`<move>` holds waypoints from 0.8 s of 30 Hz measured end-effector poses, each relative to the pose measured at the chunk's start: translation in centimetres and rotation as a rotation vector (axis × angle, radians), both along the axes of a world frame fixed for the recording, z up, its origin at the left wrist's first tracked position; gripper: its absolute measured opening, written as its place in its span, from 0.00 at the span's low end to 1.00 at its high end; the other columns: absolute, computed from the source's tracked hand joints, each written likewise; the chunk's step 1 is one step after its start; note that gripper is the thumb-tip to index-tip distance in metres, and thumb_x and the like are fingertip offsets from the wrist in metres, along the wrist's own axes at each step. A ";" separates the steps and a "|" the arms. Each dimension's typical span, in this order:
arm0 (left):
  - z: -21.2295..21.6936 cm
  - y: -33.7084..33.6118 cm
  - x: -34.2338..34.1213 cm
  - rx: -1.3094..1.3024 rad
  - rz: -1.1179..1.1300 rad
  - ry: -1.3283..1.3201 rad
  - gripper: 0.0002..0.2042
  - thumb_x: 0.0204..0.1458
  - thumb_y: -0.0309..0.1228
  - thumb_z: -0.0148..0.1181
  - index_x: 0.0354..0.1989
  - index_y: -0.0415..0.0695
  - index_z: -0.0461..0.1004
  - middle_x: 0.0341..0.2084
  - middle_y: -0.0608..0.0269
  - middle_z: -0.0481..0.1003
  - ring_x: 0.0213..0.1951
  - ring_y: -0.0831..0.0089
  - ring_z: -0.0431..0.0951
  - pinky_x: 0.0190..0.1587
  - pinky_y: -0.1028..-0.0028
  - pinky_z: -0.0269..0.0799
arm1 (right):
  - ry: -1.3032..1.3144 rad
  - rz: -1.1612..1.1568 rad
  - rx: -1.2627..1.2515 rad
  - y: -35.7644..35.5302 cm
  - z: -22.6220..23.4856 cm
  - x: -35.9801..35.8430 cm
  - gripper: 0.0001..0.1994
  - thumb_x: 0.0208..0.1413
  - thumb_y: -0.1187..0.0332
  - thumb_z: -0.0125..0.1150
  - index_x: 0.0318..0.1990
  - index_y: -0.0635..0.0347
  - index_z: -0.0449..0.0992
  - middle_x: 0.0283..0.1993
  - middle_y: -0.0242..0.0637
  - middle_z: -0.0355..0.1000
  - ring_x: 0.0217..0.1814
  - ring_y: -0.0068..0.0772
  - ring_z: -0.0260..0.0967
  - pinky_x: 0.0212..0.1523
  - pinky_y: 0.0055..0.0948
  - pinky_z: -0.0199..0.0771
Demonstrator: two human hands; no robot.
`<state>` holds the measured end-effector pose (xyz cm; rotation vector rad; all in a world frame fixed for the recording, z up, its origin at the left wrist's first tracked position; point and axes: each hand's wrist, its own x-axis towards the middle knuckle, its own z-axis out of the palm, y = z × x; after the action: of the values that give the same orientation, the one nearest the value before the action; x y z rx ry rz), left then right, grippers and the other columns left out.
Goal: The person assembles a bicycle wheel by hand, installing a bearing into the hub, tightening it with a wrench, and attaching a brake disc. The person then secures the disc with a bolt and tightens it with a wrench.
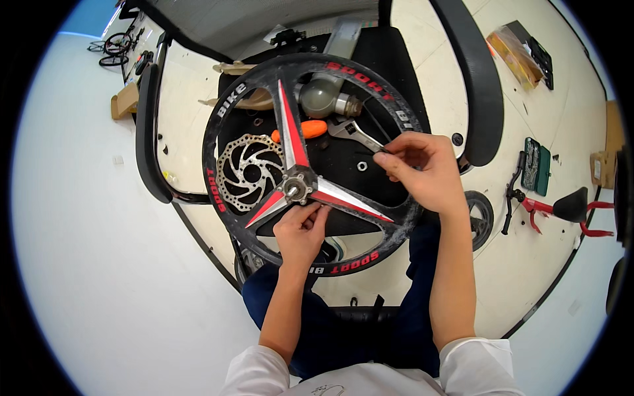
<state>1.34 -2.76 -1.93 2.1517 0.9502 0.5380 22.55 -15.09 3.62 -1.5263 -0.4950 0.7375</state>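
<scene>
Pinching a silver metal adjustable wrench (356, 134), our right hand (426, 165) hides its handle end, right of the black three-spoke wheel (343, 199)'s grey hub (297, 183); below, our left hand (300, 232) curls, its grip we cannot tell.

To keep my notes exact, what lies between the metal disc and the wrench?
In the head view: a red-and-white wheel spoke and an orange handle.

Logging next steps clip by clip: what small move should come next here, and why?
Probably bring the wrench toward the hub: the right hand holds the wrench by its handle, the left hand is just below the hub, and wrench and hub are apart.
</scene>
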 end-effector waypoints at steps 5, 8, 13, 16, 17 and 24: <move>2.0 1.0 -1.4 -0.051 -0.149 -0.188 0.08 0.44 0.20 0.74 0.33 0.36 0.83 0.26 0.60 0.81 0.21 0.82 0.73 0.25 0.83 0.67 | 0.030 -0.030 0.134 0.1 -0.1 -0.1 0.08 0.54 0.72 0.72 0.31 0.68 0.80 0.24 0.32 0.75 0.22 0.18 0.70 0.25 0.18 0.70; 1.9 1.3 -1.7 -0.054 -0.112 -0.355 0.10 0.42 0.17 0.74 0.34 0.36 0.83 0.30 0.58 0.82 0.24 0.80 0.76 0.27 0.82 0.70 | 0.038 -0.026 0.182 0.6 -0.5 -0.6 0.07 0.54 0.74 0.71 0.30 0.69 0.80 0.23 0.32 0.74 0.22 0.19 0.70 0.25 0.19 0.69; 1.9 1.6 -0.6 0.231 -0.063 -0.447 0.14 0.40 0.17 0.76 0.38 0.39 0.85 0.26 0.64 0.77 0.24 0.79 0.72 0.25 0.80 0.66 | 0.049 0.019 0.189 2.0 -0.8 -1.7 0.06 0.54 0.75 0.71 0.30 0.69 0.79 0.23 0.32 0.74 0.22 0.19 0.70 0.25 0.19 0.69; 1.4 1.5 0.1 0.263 -0.002 -0.407 0.15 0.40 0.19 0.77 0.39 0.42 0.86 0.22 0.67 0.71 0.22 0.78 0.69 0.24 0.78 0.64 | 0.037 0.056 0.189 2.6 -1.1 -2.0 0.06 0.54 0.76 0.71 0.31 0.69 0.79 0.23 0.33 0.74 0.22 0.19 0.70 0.25 0.19 0.69; 1.3 1.6 0.3 0.279 0.010 -0.405 0.14 0.40 0.20 0.77 0.38 0.42 0.86 0.22 0.68 0.71 0.21 0.80 0.68 0.23 0.78 0.63 | 0.034 0.059 0.183 2.8 -1.1 -2.2 0.06 0.54 0.76 0.71 0.31 0.69 0.79 0.23 0.33 0.74 0.22 0.19 0.70 0.25 0.19 0.69; 0.9 1.6 1.5 0.236 0.024 -0.387 0.13 0.42 0.20 0.76 0.38 0.41 0.86 0.15 0.69 0.64 0.17 0.81 0.63 0.21 0.79 0.57 | 0.058 0.037 0.282 2.5 -0.4 -2.1 0.05 0.54 0.77 0.69 0.30 0.69 0.79 0.24 0.34 0.74 0.22 0.21 0.71 0.24 0.20 0.69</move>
<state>2.87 -1.18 -1.04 2.1295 0.7251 1.0793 20.45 -12.64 3.23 -1.2328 -0.5598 0.7059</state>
